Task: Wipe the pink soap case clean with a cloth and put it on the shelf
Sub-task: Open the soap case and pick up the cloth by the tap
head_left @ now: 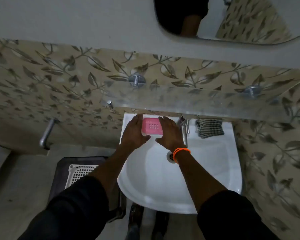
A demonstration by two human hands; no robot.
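While only the head view is on hand, we enter its contents in order.

Item, pink soap case [151,126]: it lies on the back ledge of the white sink [206,170], at the left rear corner, just beside the tap [185,125]. We see a small grid of holes on its upper face. Its long axis runs left to right, roughly along the wall.

Item, left hand [134,131]: fingers straight, laid against the left short end of the case, thumb reaching under its near edge. We read the grip as wide, flanking and not yet closed.

Item, right hand [170,134]: fingers straight, covering the right end of the case, thumb pointing toward the left thumb; an orange band [181,153] sits on the wrist. Grip likewise wide. Whether either palm presses the case we cannot tell.

Item, striped cloth [209,127]: bunched on the ledge on the far side of the tap, well apart from the case and nearer our right hand.

Item, glass shelf [215,104]: mounted on the leaf-patterned wall directly above the ledge, on two metal brackets.

Judgement: the case sits between the two hands, one at each short end, so either can lift it; the right is better placed to fetch the cloth. Wiping is not yet begun.
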